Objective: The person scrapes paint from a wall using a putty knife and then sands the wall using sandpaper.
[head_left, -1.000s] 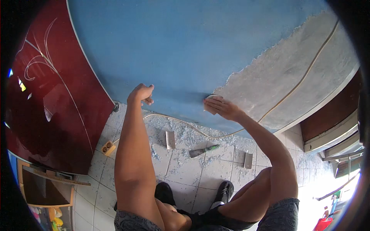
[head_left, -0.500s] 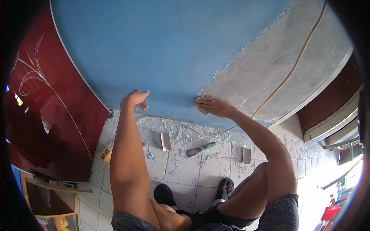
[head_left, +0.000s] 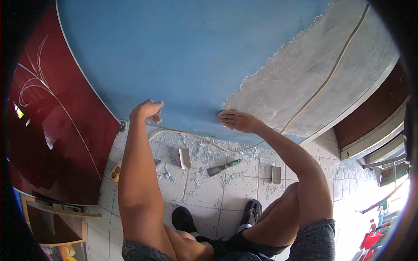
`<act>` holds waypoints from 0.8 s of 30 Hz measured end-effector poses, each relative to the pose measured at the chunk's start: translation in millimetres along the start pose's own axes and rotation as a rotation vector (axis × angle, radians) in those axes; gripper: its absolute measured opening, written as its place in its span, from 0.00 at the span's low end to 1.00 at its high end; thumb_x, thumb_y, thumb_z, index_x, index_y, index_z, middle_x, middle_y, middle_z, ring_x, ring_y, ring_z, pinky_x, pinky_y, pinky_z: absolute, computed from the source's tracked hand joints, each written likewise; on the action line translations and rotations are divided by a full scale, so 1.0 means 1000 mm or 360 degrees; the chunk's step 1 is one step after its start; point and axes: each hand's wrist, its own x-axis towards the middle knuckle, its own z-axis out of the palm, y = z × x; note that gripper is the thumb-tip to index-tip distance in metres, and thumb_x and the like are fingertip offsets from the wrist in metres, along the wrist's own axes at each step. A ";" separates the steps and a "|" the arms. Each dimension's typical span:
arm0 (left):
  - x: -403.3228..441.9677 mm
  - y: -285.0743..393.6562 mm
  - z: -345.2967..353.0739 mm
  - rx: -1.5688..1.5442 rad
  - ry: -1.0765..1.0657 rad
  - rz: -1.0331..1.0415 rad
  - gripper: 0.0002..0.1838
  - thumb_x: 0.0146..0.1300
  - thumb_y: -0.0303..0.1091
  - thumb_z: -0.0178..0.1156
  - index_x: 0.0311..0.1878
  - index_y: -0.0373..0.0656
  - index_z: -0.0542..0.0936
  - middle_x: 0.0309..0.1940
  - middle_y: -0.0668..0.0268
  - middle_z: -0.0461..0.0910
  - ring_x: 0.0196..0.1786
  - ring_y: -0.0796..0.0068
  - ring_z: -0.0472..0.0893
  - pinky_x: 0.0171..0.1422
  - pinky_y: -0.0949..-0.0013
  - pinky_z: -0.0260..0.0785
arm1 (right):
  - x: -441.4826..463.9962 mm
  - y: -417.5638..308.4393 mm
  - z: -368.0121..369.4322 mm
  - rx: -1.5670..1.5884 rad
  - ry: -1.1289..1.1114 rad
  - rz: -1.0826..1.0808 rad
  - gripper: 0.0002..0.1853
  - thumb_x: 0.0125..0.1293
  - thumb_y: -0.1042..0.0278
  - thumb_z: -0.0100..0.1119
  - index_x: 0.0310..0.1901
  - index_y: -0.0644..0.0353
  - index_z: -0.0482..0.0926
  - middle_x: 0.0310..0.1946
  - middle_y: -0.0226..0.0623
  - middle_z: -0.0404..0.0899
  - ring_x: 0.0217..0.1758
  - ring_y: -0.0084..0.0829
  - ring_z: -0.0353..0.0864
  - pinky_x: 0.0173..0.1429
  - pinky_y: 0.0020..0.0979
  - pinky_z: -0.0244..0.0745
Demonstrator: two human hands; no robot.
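Observation:
My right hand (head_left: 240, 122) presses a pale piece of sandpaper (head_left: 226, 114) flat against the wall, its fingers covering most of the sheet. It works on the lower edge of the blue paint (head_left: 174, 61), right where the bare grey plaster (head_left: 300, 78) begins. My left hand (head_left: 148, 111) hangs in front of the blue area with its thumb out and fingers loosely bent, holding nothing. Below, on the tiles, lie a scraper (head_left: 224, 168) with a green-tipped handle and two curled rectangular sheets, one on the left (head_left: 184, 158) and one on the right (head_left: 276, 175).
A beige cable (head_left: 322, 89) runs down the plaster and along the wall's foot. Paint flakes (head_left: 200, 145) litter the tiled floor. A socket block (head_left: 115, 172) lies beside the glossy red panel (head_left: 56, 130). Brown furniture (head_left: 370, 115) stands at right.
The whole view has shifted slightly left. My right hand remains against the paint edge with the sandpaper; my left hand still hangs in front of the wall.

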 end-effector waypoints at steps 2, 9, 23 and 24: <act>0.005 0.000 0.002 0.0012 0.0035 -0.0031 0.24 0.77 0.57 0.43 0.44 0.44 0.74 0.31 0.67 0.88 0.37 0.76 0.86 0.55 0.57 0.73 | 0.019 0.021 -0.062 -0.0121 -0.0070 0.0112 0.29 0.72 0.60 0.52 0.74 0.49 0.64 0.77 0.25 0.59 0.81 0.25 0.53 0.85 0.33 0.46; 0.019 -0.005 0.005 0.0046 -0.0090 0.0005 0.26 0.76 0.59 0.43 0.47 0.43 0.75 0.33 0.67 0.88 0.38 0.75 0.86 0.57 0.57 0.73 | 0.042 0.087 -0.211 -0.0893 0.0533 0.0856 0.33 0.73 0.63 0.44 0.79 0.43 0.55 0.81 0.26 0.52 0.84 0.28 0.46 0.85 0.42 0.40; 0.016 0.003 0.008 0.0116 -0.0098 0.0048 0.27 0.78 0.57 0.41 0.51 0.41 0.76 0.34 0.66 0.89 0.40 0.74 0.86 0.56 0.56 0.74 | 0.040 0.089 -0.216 -0.0780 0.0591 0.0753 0.37 0.72 0.57 0.48 0.80 0.38 0.47 0.82 0.25 0.44 0.85 0.30 0.42 0.86 0.45 0.41; 0.016 0.003 0.009 0.0109 -0.0109 0.0049 0.27 0.78 0.57 0.41 0.51 0.41 0.76 0.35 0.66 0.89 0.40 0.74 0.87 0.56 0.56 0.74 | 0.038 0.084 -0.205 -0.1028 0.0437 0.0647 0.36 0.73 0.58 0.48 0.80 0.39 0.49 0.82 0.25 0.45 0.85 0.30 0.43 0.86 0.44 0.42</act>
